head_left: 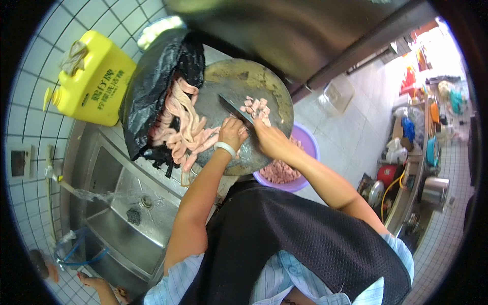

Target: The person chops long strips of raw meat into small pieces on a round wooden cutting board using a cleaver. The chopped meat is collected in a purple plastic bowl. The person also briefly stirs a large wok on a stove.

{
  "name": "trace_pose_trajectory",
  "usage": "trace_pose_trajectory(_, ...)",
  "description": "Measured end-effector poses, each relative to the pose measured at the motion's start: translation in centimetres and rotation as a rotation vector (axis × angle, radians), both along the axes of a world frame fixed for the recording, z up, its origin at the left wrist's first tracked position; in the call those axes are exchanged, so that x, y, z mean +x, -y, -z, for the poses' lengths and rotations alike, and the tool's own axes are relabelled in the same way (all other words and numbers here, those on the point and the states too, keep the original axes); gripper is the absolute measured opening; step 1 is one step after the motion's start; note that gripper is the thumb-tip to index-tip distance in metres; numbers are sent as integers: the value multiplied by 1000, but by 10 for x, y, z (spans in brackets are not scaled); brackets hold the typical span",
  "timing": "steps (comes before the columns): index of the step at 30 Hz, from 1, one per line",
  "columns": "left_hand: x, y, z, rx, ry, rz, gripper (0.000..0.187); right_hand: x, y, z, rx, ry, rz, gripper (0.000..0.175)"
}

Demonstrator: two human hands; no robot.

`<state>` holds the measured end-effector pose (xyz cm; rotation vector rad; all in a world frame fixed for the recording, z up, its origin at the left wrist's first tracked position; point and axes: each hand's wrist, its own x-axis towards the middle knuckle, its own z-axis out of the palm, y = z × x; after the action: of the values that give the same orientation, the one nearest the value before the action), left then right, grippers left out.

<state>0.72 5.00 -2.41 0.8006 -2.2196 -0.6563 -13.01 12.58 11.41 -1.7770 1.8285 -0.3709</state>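
A dark cleaver (233, 107) lies across the round chopping board (263, 78), its handle gripped in my right hand (271, 140). Left of the blade, my left hand (231, 133) presses on the end of pale pink, tube-like strips of meat (185, 110). These strips trail out of a black plastic bag (152, 87) onto the board. Small cut pieces (257, 108) sit in a pile right of the blade. Below the board's right edge, a purple basin (313, 148) holds many more chopped pieces (280, 172), partly hidden by my right forearm.
A steel sink (126, 228) with running water is at the lower left, another person's hand (91, 281) near it. A yellow jug (99, 82) stands by the tiled wall, near a bowl of white items (162, 30). A clear container (337, 97) rests on the floor.
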Motion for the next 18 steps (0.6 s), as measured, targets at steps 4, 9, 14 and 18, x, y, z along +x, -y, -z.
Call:
trace_pose_trajectory(4, -6, -7, -9, -48, -18, 37, 20, -10, 17, 32, -171, 39, 15, 32)
trace_pose_trajectory(9, 8, -20, -24, -50, -82, -32, 31, -43, -44, 22, -46, 53, 79, 30)
trace_pose_trajectory(14, 17, -19, -19, -56, 25, 28, 28, -28, -75, -16, 57, 34, 108, 28)
trace_pose_trajectory(18, 10, -14, -10, -152, -12, 16, 18, -19, -88, -24, 80, 41, 48, 20)
